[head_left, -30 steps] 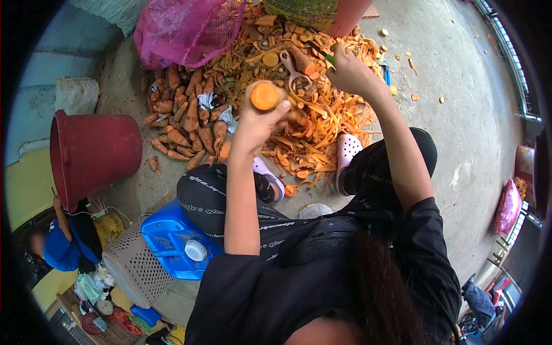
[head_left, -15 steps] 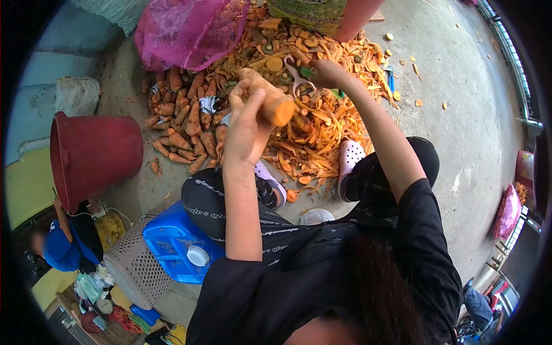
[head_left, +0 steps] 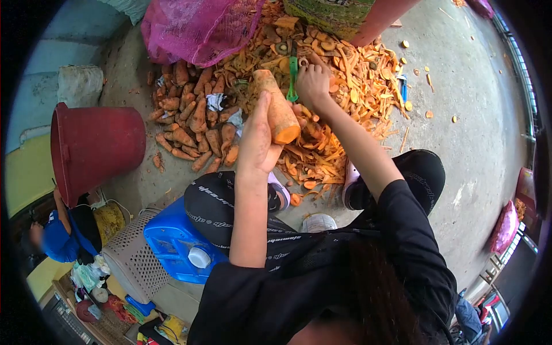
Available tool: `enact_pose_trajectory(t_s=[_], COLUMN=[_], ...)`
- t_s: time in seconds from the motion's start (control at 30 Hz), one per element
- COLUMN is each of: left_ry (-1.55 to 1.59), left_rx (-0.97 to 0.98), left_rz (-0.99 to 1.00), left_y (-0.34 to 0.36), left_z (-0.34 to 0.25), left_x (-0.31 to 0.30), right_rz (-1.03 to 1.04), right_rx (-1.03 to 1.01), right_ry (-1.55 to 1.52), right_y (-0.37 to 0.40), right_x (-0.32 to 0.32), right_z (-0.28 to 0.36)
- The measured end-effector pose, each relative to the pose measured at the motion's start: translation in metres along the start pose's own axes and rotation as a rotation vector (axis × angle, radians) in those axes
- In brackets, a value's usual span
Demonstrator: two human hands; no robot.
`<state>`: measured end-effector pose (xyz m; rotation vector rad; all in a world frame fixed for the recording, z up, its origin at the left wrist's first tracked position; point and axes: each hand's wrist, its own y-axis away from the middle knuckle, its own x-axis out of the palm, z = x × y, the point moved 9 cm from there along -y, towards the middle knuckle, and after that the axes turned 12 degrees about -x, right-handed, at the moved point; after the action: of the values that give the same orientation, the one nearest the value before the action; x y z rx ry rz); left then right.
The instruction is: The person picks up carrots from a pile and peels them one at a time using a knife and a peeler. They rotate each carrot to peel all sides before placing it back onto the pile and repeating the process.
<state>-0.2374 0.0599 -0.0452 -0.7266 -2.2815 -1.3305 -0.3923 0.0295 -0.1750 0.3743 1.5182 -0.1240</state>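
— What is held in the left hand (head_left: 256, 144)?

— A carrot (head_left: 277, 109) is gripped there. The fingers are closed around its side, and it is held up off the ground, out in front of the knees.

— How is it lying?

— Its long axis is tilted, running from upper left to lower right in the view. The flat cut end is turned down and back toward the person. The rounded end is pointed away, toward the heap beyond.

— And the right hand (head_left: 313, 85)?

— It is closed on a peeler (head_left: 293, 77) with a green handle. The peeler is held just beside the far end of the carrot, on its right side. Whether the blade is touching the carrot cannot be told.

— What is seen beneath the hands?

— Orange peels (head_left: 351, 75) are spread in a heap over the concrete floor (head_left: 471, 126). Unpeeled carrots (head_left: 190, 123) are piled just left of the peels, and a pink net sack (head_left: 195, 26) is lying behind them.

— And further out?

— A red bucket (head_left: 95, 146) is seen at the left, well apart from the carrots. A blue jerrycan (head_left: 172, 238) is placed by the left knee, with a grey basket (head_left: 129, 261) touching it on the left. Another person in blue (head_left: 57, 244) is seen at the lower left edge.
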Motion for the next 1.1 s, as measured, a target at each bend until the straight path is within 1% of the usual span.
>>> enact_pose_trajectory(t_s=[0.1,0.2,0.23,0.33,0.37,0.4,0.47,0.5,0.57,0.6,0.67,0.73,0.83,0.87,0.9,0.93,0.97,1.0,1.07,1.1], left_ry=[0.096,0.063,0.08,0.101,0.086,0.07,0.09,0.101,0.062,0.041,0.073,0.097,0.117,0.123,0.127,0.131,0.134,0.139,0.071,0.062], left_rx=[0.015,0.033,0.021,0.002,0.01,0.018,0.016,0.012,0.022,0.028,-0.005,-0.033,-0.073,-0.089,-0.104,-0.113,-0.124,-0.136,-0.121,-0.13], left_rz=[-0.038,-0.045,-0.062,-0.105,-0.117,-0.128,-0.074,-0.049,-0.035,-0.029,0.001,0.023,0.041,0.05,0.057,0.115,0.174,0.234,0.213,0.204], left_y=[-0.001,0.0,0.0,-0.001,-0.001,-0.002,-0.004,-0.003,0.002,0.005,0.004,0.003,0.004,0.006,0.008,0.012,0.016,0.019,0.016,0.013], left_z=[-0.003,-0.005,-0.003,0.003,0.004,0.005,0.007,0.009,0.009,0.008,0.013,0.019,0.029,0.032,0.035,0.037,0.039,0.043,0.048,0.052], left_x=[-0.009,-0.016,-0.017,-0.022,-0.024,-0.025,-0.026,-0.026,-0.022,-0.02,-0.02,-0.018,-0.011,-0.006,-0.002,0.009,0.021,0.031,0.03,0.026], right_rz=[-0.089,-0.05,-0.115,0.052,0.118,0.144,0.191,0.352,0.177,0.029,-0.119,-0.218,-0.467,-0.43,-0.411,-0.39,-0.384,-0.425,-0.504,-0.541], right_rx=[0.042,0.089,0.095,0.175,0.179,0.12,0.007,-0.127,0.04,0.0,-0.047,-0.053,-0.087,-0.185,-0.176,-0.163,-0.073,-0.087,-0.128,-0.202], right_ry=[0.242,0.157,0.108,-0.104,-0.107,-0.161,-0.263,-0.252,-0.717,-0.683,-0.798,-0.894,-1.493,-1.647,-1.841,-2.039,-2.025,-2.123,-2.074,-2.061], right_y=[0.015,0.017,0.022,0.021,0.02,0.019,0.019,0.011,0.018,0.025,0.043,0.08,0.125,0.132,0.141,0.146,0.148,0.148,0.151,0.153], right_x=[-0.001,0.005,-0.002,-0.002,-0.006,-0.013,-0.029,-0.023,-0.051,-0.081,-0.116,-0.172,-0.209,-0.212,-0.213,-0.213,-0.206,-0.202,-0.203,-0.208], right_z=[0.011,0.009,0.004,-0.014,-0.018,-0.019,-0.03,-0.036,-0.072,-0.091,-0.113,-0.105,-0.071,-0.057,-0.044,-0.03,-0.024,-0.015,0.002,0.009])
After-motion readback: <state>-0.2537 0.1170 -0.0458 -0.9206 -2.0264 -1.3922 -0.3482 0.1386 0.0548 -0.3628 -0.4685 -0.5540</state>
